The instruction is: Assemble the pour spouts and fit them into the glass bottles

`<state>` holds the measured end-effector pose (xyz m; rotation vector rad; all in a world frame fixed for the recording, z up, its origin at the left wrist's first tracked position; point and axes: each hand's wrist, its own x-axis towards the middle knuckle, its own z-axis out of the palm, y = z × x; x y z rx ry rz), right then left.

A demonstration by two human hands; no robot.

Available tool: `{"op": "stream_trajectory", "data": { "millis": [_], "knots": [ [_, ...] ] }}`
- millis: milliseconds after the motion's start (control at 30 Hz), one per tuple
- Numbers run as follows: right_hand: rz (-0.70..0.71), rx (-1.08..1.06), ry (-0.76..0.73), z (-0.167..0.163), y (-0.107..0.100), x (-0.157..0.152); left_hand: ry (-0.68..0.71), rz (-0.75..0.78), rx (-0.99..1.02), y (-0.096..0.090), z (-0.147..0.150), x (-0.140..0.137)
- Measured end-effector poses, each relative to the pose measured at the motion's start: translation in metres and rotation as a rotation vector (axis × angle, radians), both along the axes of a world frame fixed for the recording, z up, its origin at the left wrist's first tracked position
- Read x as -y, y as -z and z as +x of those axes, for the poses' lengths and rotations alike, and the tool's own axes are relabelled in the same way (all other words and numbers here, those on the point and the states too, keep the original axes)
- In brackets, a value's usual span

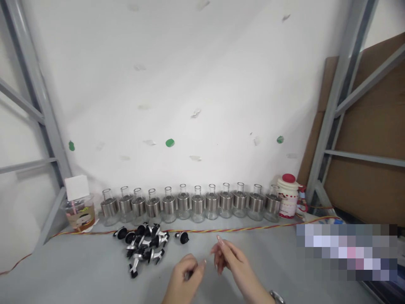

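The pile of black-and-silver spouts (146, 243) lies left of and beyond the left hand (181, 278), which curls around a mostly hidden dark piece (189, 275); near it, the right hand (234, 258) angles inward, fingers loosely bent, parted.

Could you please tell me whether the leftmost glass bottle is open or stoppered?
Open: the leftmost bottle shows a bare, clear neck with nothing fitted.

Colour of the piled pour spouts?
Pour spouts: black and silver, seen in the head view.
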<state>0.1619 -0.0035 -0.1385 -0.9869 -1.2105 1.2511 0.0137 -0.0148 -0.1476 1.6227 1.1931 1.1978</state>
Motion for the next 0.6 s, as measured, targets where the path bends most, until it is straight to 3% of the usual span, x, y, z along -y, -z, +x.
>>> {"op": "stream_trajectory", "data": {
  "millis": [67,200,400,600],
  "knots": [
    [0.019,0.027,-0.02,0.0,0.001,0.0,-0.013,-0.05,0.014,0.002,0.001,-0.001],
    [0.052,0.124,-0.089,-0.002,0.008,0.002,-0.019,-0.311,0.137,0.003,-0.001,-0.001],
    [0.075,0.322,-0.231,-0.009,0.024,0.009,0.036,-0.232,0.241,0.019,-0.006,-0.004],
    [0.129,0.384,-0.135,-0.007,0.027,0.005,0.237,-0.352,0.345,0.028,0.0,-0.007]
  ]
}}
